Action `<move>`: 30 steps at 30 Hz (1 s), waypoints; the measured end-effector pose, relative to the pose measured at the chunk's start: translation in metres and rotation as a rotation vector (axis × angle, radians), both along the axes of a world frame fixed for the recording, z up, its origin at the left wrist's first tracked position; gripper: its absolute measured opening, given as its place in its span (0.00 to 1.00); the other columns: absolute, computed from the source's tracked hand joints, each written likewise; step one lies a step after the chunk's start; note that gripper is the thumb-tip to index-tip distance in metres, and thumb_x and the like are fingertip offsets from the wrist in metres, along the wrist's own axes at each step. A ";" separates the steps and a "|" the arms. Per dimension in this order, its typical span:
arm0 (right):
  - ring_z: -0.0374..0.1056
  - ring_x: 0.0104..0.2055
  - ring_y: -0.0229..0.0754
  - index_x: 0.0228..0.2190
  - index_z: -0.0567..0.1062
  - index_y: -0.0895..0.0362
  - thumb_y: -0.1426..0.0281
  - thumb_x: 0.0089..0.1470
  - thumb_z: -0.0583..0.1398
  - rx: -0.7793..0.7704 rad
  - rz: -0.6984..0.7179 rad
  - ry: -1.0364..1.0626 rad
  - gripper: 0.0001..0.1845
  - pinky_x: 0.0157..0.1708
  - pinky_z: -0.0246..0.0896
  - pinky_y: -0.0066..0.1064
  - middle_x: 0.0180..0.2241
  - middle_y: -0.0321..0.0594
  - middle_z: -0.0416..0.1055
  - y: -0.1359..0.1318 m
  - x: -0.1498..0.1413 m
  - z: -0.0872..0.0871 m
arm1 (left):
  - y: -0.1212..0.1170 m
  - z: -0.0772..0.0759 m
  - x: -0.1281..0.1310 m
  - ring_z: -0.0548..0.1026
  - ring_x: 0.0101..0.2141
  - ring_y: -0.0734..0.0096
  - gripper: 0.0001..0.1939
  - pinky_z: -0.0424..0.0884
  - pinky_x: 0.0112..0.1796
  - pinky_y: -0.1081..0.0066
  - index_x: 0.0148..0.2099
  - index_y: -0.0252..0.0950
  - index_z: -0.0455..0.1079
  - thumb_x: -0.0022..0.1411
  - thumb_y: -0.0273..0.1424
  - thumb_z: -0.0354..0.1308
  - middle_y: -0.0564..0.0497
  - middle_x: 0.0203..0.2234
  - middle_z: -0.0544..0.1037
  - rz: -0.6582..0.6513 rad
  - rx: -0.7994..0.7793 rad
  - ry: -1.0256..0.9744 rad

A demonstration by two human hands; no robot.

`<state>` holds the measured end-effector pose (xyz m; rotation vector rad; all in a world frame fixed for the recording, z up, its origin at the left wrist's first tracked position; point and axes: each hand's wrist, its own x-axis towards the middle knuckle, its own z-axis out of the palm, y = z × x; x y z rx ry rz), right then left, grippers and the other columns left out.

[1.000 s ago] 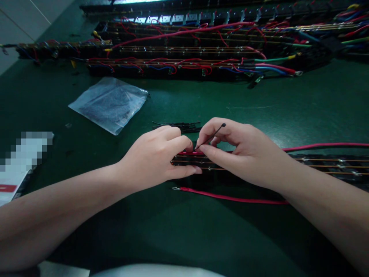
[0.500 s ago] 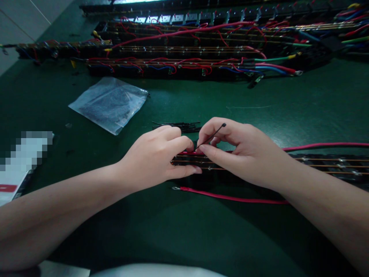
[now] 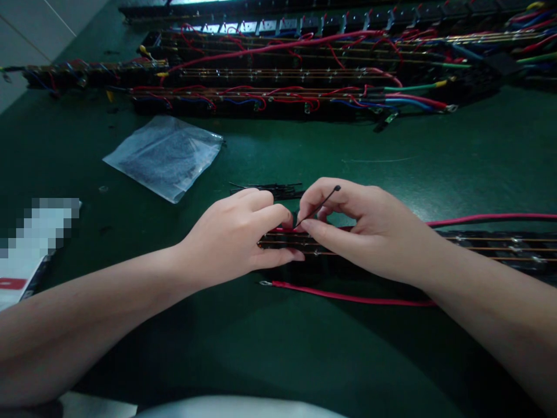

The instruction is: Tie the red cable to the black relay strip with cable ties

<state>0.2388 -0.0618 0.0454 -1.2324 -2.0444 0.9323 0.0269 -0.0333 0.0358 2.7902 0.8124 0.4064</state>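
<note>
My right hand (image 3: 354,229) pinches a thin black cable tie (image 3: 321,204) between thumb and forefinger; its small head sticks up and to the right. The lower end meets a red cable (image 3: 282,230) along the far side of a long black strip assembly (image 3: 487,253) with copper rods. Around the left end of that strip my left hand (image 3: 250,232) is closed, thumb on the near side and fingers on the far side. Just beyond the hands lies a pile of black cable ties (image 3: 274,190). Where the tie passes the strip is hidden by my fingers.
A clear plastic bag (image 3: 167,157) lies beyond my left hand. Nearer me, a red wire with a ring terminal (image 3: 348,297) rests on the green table (image 3: 261,354). Several wired strip assemblies (image 3: 261,98) line the back. A white packet (image 3: 39,244) is at the left.
</note>
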 end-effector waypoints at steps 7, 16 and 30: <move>0.69 0.30 0.37 0.32 0.72 0.55 0.75 0.52 0.58 0.021 0.019 0.000 0.04 0.29 0.62 0.27 0.31 0.35 0.74 0.000 0.001 -0.001 | 0.000 -0.001 0.000 0.65 0.31 0.70 0.15 0.59 0.31 0.70 0.38 0.34 0.71 0.62 0.42 0.61 0.53 0.28 0.66 -0.007 -0.005 -0.010; 0.69 0.30 0.37 0.32 0.73 0.55 0.75 0.52 0.58 0.026 0.023 0.012 0.05 0.30 0.64 0.28 0.31 0.34 0.75 0.000 0.000 0.001 | 0.001 0.001 0.000 0.65 0.30 0.70 0.15 0.59 0.31 0.71 0.37 0.34 0.71 0.63 0.43 0.59 0.53 0.27 0.66 -0.008 -0.007 -0.003; 0.69 0.31 0.35 0.32 0.75 0.57 0.76 0.52 0.60 0.110 0.095 0.004 0.05 0.31 0.64 0.27 0.31 0.34 0.75 0.001 -0.001 -0.001 | 0.000 0.000 0.001 0.64 0.30 0.70 0.16 0.58 0.31 0.70 0.35 0.34 0.69 0.61 0.43 0.62 0.54 0.27 0.65 -0.003 0.003 -0.012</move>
